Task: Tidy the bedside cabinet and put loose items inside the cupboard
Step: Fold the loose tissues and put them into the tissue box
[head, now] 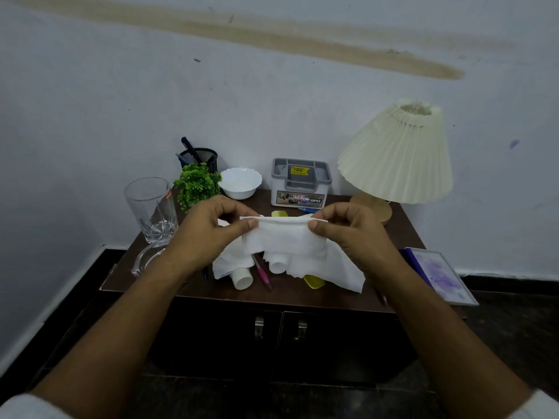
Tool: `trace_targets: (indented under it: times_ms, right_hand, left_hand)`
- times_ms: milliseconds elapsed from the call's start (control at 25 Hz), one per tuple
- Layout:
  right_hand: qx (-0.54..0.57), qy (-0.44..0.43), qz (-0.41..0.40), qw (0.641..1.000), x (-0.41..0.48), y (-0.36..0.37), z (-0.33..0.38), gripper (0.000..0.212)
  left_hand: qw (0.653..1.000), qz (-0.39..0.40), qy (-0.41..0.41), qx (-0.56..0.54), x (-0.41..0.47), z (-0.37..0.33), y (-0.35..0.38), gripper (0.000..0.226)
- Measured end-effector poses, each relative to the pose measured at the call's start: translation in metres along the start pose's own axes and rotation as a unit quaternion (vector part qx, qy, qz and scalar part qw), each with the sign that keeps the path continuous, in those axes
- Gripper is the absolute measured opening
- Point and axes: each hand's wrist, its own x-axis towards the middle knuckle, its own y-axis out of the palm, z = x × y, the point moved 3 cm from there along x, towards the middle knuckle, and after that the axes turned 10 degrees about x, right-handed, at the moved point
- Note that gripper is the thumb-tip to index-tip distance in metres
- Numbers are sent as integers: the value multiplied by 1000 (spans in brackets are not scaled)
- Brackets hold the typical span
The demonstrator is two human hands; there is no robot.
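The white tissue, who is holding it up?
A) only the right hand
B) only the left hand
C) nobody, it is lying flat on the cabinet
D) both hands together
D: the left hand and the right hand each pinch a top corner of the white tissue.

This looks like a bedroom in a home. A low dark-wood cabinet (403, 226) with two handled doors (230, 337) stands against a painted wall (272, 110) marked by a long brown stain (302, 40), above a dark skirting (511, 281). On it sit a lamp (396, 155) with a pleated shade, a glass (152, 207), a bowl (240, 182), a small plant (196, 184) and a mesh pen holder (202, 157). A framed picture (438, 273) shows just beside it.
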Motion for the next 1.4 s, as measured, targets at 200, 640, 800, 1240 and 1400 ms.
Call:
trace_targets:
  times_ms: [200,640,800,1240,1400]
  right_hand:
    - [27,22,48,998,0,-5,4,6]
    - [80,-5,124,989,-10,31,-1,19]
    - [97,15,133,986,-12,33,-1,27]
    - [106,64,121,985,-11,33,-3,26]
    - [115,76,131,982,-13,36,-4,24]
  left_hand:
    - [988,5,-40,-148,-2,-8,3,9]
    - [978,26,-25,-204,-13,-35,29,10]
    - [974,-8,-45,-222,-12,-32,29,14]
    - [930,63,-178,-315,-16,-28,41,41]
    - [930,-2,-174,-324,-14,-28,41,13]
